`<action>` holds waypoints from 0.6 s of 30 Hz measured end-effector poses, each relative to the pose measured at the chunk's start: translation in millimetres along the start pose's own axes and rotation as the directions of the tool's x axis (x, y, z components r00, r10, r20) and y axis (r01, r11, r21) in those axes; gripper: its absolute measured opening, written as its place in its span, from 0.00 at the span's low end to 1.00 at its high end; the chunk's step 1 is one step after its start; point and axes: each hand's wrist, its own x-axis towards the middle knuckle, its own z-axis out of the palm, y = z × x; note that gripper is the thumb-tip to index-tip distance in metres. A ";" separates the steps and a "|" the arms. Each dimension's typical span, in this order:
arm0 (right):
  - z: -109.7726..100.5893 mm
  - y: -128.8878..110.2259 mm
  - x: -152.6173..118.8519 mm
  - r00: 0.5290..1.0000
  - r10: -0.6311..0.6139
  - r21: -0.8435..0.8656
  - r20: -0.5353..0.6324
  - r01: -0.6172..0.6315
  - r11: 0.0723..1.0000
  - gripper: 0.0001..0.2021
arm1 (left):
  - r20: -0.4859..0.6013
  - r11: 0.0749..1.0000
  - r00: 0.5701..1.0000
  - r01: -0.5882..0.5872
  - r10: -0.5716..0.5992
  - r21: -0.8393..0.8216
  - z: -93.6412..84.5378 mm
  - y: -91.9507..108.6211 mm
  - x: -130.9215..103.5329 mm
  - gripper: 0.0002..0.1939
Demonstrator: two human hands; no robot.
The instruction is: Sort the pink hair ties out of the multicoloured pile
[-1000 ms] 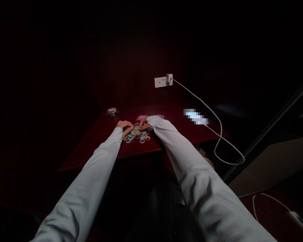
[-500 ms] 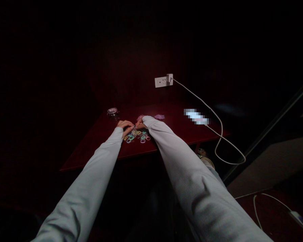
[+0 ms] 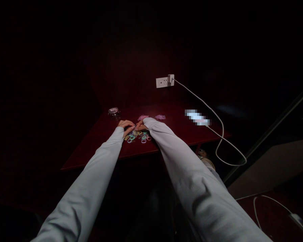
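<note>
Evidently the person's two hands meet over a loose cluster of coloured rings (image 3: 144, 137) near the front edge of the dark red table (image 3: 101, 144). The left hand (image 3: 126, 125) comes in from the left, its fingers bent and drawn toward the thumb; the right hand (image 3: 141, 125) reaches in from the other side with fingers curled, its tips close to those of the left. Both are nearly closed at the fingertips, but the spot is too small and dark to tell what, if anything, either has hold of.

The rings, yellow, green, pink and purple among them, lie below and between the hands, some overlapping. Just beyond the right hand is a pink pile (image 3: 142, 117), partly hidden by it, and to the right of that a purple pile (image 3: 160, 117). A lidded jar (image 3: 113, 112) stands farther back on the left. Well apart on the right lies a bright, blurred-out device (image 3: 197, 117), joined by a white cable (image 3: 203, 99) to the charger (image 3: 170, 78) in the wall socket (image 3: 161, 82).
</note>
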 end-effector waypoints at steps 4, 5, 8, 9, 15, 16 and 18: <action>1.7 5.7 4.6 0.999 -0.032 0.049 -0.002 0.032 0.998 0.10 | -0.003 1.000 1.000 0.001 -0.001 -0.005 0.1 1.3 0.8 0.13; 2.1 7.0 5.3 0.999 -0.040 0.051 -0.009 0.041 0.998 0.13 | -0.007 1.000 1.000 0.001 -0.001 -0.006 0.1 1.6 0.8 0.13; 3.6 9.1 6.5 0.998 -0.066 0.091 -0.023 0.068 0.994 0.23 | -0.018 1.000 1.000 0.006 -0.006 -0.007 0.2 0.9 0.6 0.14; 4.1 9.2 6.9 0.997 -0.070 0.115 -0.022 0.072 0.991 0.25 | -0.022 1.000 1.000 0.007 -0.007 -0.007 0.4 -0.4 0.7 0.14; 4.1 13.1 15.1 0.995 -0.086 0.188 -0.055 0.095 0.978 0.23 | -0.055 1.000 0.998 0.008 -0.008 -0.002 6.1 -19.9 5.0 0.13; 3.0 15.2 16.6 0.994 -0.082 0.189 -0.067 0.093 0.977 0.22 | -0.067 1.000 0.998 0.017 -0.017 0.004 6.9 -22.5 5.5 0.12; -1.4 20.3 17.6 0.989 -0.042 0.174 -0.141 0.066 0.983 0.19 | -0.092 0.999 0.995 0.044 -0.042 0.019 7.2 -23.9 4.8 0.11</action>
